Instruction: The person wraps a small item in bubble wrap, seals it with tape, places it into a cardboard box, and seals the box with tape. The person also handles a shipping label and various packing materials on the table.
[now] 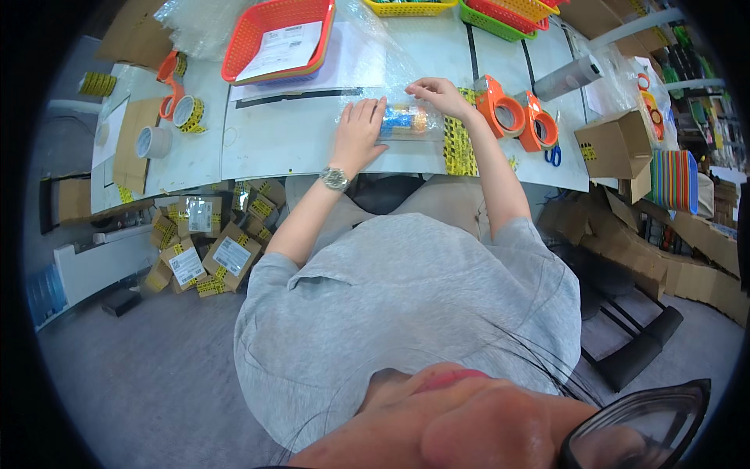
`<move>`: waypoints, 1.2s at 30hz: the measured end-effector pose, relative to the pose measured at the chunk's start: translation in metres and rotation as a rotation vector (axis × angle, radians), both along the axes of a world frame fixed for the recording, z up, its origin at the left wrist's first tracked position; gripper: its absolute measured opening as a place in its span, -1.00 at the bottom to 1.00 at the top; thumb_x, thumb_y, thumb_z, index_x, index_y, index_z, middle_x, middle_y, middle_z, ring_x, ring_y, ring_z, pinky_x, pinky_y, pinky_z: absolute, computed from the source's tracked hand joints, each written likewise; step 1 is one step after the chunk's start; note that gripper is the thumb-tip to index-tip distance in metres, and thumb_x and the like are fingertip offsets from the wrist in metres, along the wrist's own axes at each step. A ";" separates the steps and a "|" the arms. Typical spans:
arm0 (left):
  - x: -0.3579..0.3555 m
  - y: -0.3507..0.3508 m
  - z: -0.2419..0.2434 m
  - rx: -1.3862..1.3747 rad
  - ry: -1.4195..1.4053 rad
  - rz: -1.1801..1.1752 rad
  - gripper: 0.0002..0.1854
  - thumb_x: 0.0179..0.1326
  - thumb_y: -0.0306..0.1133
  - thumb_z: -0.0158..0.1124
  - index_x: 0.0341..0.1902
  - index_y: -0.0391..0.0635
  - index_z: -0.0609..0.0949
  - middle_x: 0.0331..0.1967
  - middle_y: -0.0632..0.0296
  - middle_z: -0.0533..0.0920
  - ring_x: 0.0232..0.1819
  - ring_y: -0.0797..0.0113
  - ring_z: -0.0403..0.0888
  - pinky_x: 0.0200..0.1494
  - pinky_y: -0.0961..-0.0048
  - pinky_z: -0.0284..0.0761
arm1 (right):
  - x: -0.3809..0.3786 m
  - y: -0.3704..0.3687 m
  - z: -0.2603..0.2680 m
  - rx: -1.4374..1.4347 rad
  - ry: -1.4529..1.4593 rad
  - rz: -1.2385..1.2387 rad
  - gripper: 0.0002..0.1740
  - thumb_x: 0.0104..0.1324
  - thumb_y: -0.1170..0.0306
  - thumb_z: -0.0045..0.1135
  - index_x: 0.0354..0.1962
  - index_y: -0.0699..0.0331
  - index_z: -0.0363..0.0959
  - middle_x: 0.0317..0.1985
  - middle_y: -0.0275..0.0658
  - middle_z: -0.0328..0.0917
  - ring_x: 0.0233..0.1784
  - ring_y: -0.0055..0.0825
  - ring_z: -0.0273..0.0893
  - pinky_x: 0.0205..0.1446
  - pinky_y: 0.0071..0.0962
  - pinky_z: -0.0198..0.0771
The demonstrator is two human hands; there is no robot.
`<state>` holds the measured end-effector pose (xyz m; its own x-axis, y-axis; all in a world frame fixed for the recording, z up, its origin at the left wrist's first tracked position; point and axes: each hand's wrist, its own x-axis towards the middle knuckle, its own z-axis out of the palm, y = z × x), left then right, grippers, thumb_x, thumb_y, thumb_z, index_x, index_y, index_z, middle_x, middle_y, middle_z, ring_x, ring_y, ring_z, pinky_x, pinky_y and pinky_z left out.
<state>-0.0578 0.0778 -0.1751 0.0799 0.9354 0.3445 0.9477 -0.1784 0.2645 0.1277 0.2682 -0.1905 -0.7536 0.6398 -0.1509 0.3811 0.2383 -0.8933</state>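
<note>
On the white table before me lies a blue and orange cylindrical item [404, 121] under bubble wrap [389, 64], which stretches away towards the far side. My left hand [358, 126], below which a wristwatch [334, 179] sits on the wrist, rests flat with its fingers extended on the wrap at the item's left end. My right hand [439, 97] is just above the item's right end, fingers bent; whether they pinch the film cannot be told. Yellow and black tape strips [460, 146] cover the table right of the item.
Orange tape dispensers [498, 108] and blue-handled scissors [553, 155] lie to the right, near a grey cylinder [568, 78]. Stacked baskets [234, 58] with a printed paper stand at the back left. Tape rolls [188, 114] lie at left; taped cartons [231, 255] are piled below the table.
</note>
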 end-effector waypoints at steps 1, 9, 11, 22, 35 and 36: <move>0.002 0.007 0.000 0.033 -0.002 0.035 -0.11 -0.17 -0.20 0.56 0.32 -0.09 0.41 0.12 0.11 0.51 0.23 0.12 0.46 0.31 0.10 0.31 | -0.009 0.007 -0.002 -0.012 -0.024 0.048 -0.56 0.46 0.13 0.10 0.01 0.35 0.60 -0.09 -0.28 0.68 -0.10 -0.56 0.57 0.09 -0.49 0.48; 0.008 -0.023 0.004 -0.127 -0.078 -0.130 -0.21 -0.28 -0.19 0.60 0.16 -0.03 0.51 0.02 0.20 0.55 0.10 0.13 0.51 0.14 0.17 0.39 | -0.068 0.016 -0.021 -0.164 -0.028 0.205 -0.48 0.42 0.26 0.17 0.25 0.30 0.38 -0.02 -0.19 0.59 -0.09 -0.56 0.56 -0.03 -0.51 0.53; 0.013 -0.032 0.003 -0.093 -0.116 -0.101 -0.20 -0.28 -0.20 0.60 0.16 -0.02 0.51 0.01 0.19 0.54 0.10 0.13 0.50 0.14 0.18 0.39 | -0.073 0.024 -0.030 -0.310 0.094 0.201 -0.45 0.42 0.28 0.16 0.30 0.26 0.31 0.01 -0.15 0.59 -0.06 -0.52 0.57 0.00 -0.46 0.54; 0.009 -0.026 0.005 -0.142 -0.194 -0.108 -0.20 -0.26 -0.18 0.60 0.17 -0.04 0.52 -0.04 0.16 0.52 0.08 0.09 0.47 0.11 0.15 0.39 | -0.066 0.119 -0.043 -0.268 0.367 -0.756 -0.76 0.29 0.29 0.18 -0.36 0.33 0.59 -0.38 -0.24 0.62 -0.44 -0.56 0.54 -0.42 -0.51 0.45; 0.008 -0.024 0.007 -0.158 -0.181 -0.113 -0.20 -0.29 -0.14 0.61 0.15 -0.04 0.54 -0.06 0.16 0.52 0.06 0.11 0.48 0.09 0.18 0.39 | -0.166 0.080 -0.033 -0.699 0.433 -0.359 -0.30 0.42 0.43 0.08 0.40 0.21 -0.05 0.05 0.02 0.58 0.04 -0.22 0.64 0.02 -0.33 0.62; 0.008 -0.024 0.007 -0.157 -0.190 -0.112 -0.21 -0.31 -0.15 0.62 0.13 -0.03 0.54 -0.06 0.16 0.52 0.05 0.10 0.48 0.09 0.18 0.39 | -0.167 0.079 -0.032 -0.683 0.454 -0.440 -0.26 0.42 0.45 0.07 0.42 0.19 -0.13 0.07 0.05 0.56 0.08 -0.18 0.63 0.05 -0.29 0.62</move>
